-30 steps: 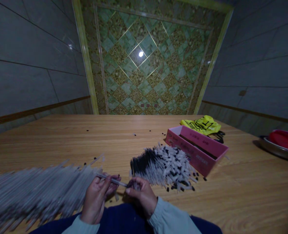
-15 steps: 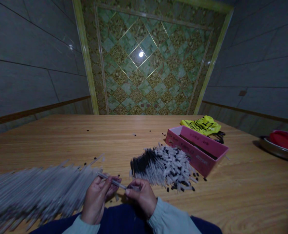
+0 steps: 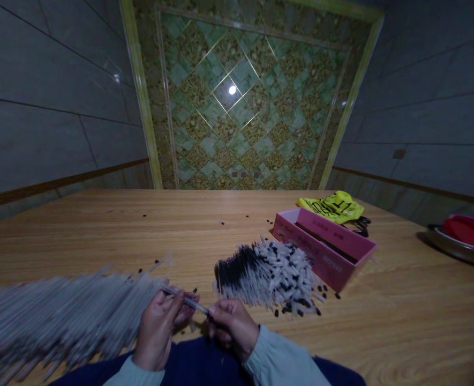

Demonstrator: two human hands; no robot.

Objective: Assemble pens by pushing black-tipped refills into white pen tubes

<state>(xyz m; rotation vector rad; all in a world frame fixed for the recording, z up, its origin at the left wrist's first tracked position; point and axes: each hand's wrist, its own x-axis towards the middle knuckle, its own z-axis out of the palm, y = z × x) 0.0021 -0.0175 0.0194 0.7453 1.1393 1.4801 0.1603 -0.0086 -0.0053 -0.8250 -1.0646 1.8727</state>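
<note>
Slim tube [image 3: 198,306] near tabletop's [image 3: 405,316] front edge: likely light, stiff, slick. Left hand [image 3: 158,324] clamped mid-barrel, right hand [image 3: 235,324] pinching end; hold close to tip.

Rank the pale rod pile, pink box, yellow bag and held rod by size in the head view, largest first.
1. Pale rod pile
2. Pink box
3. Yellow bag
4. Held rod
Nearness may enlarge the pile.
</note>
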